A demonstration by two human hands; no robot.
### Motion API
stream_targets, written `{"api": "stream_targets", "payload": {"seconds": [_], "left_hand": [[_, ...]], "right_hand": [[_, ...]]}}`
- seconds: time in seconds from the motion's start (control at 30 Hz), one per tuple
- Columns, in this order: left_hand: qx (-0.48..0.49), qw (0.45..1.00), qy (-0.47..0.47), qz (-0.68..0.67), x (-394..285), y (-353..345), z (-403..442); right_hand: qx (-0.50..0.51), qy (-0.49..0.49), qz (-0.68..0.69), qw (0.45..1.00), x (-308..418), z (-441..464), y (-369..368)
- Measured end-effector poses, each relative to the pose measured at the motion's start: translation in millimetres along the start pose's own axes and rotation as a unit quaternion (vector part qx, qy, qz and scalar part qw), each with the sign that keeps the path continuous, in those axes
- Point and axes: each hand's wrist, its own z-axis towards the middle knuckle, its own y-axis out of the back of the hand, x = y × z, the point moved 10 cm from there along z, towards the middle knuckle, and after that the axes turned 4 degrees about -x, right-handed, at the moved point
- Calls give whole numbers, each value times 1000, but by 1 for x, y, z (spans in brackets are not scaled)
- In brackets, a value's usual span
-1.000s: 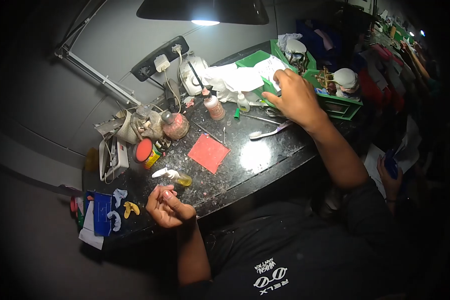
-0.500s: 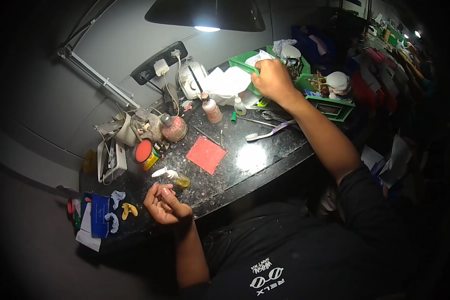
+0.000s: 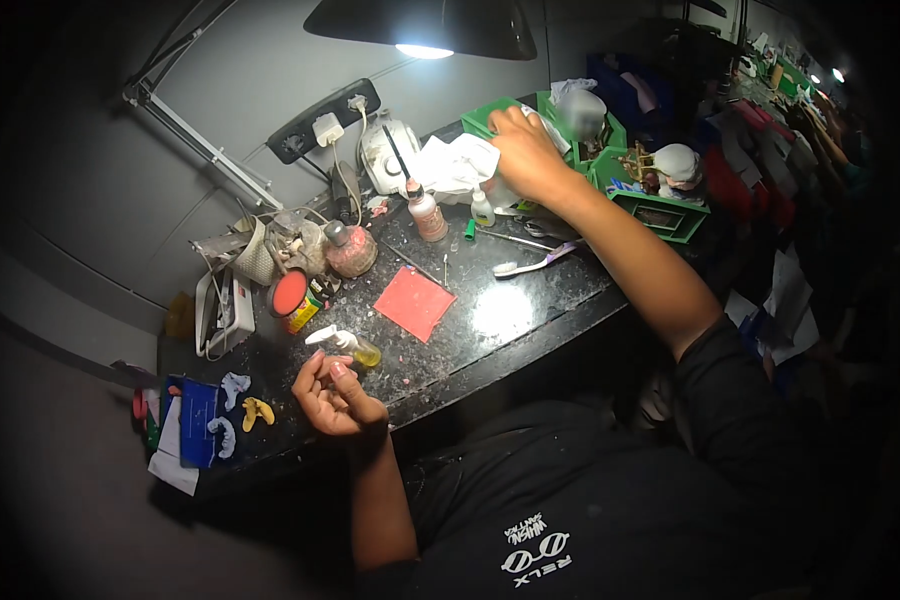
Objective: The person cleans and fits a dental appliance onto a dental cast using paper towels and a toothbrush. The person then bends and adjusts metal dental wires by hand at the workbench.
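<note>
My left hand (image 3: 338, 396) is at the bench's front edge, palm up, with fingers curled toward the thumb; anything between them is too small to make out. Right behind it is a small bottle of yellow liquid (image 3: 366, 354) with a white top. My right hand (image 3: 528, 152) is over the back green bin (image 3: 478, 120), its fingers bent down and their tips hidden. White crumpled paper (image 3: 452, 165) lies beside its wrist. Nearer the front are a small white bottle (image 3: 482, 208), a toothbrush (image 3: 535, 263) and a red square sheet (image 3: 415, 302).
A lamp (image 3: 425, 25) hangs over the black bench (image 3: 450, 365). Another green bin (image 3: 660, 215) holds a white-topped model. Pink-stained jar (image 3: 350, 250), pink liquid bottle (image 3: 427, 217) and red-lidded tin (image 3: 289, 293) stand mid-bench. Dental-like moulds (image 3: 258, 412) lie at left. Other people's arms show far right.
My right hand has moved left from the bin's right side and now dips over the back green bin. The white paper sits lower and smaller than before. My left hand stays curled in place.
</note>
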Motion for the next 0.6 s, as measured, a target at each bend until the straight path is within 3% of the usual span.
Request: {"api": "stream_targets", "payload": {"seconds": [0.03, 0.23, 0.47, 0.53, 0.6], "left_hand": [[1, 1000, 0, -1, -1, -1, -1], [10, 1000, 6, -2, 1, -1, -1], [12, 999, 31, -1, 4, 0, -2], [6, 999, 23, -21, 4, 0, -2], [1, 999, 32, -8, 9, 2, -4]], "right_hand": [[88, 9, -30, 996, 1, 4, -17], [118, 99, -4, 988, 10, 25, -47], [122, 117, 12, 986, 13, 22, -55], [8, 160, 14, 987, 11, 24, -43], [58, 136, -13, 989, 14, 25, -24]]}}
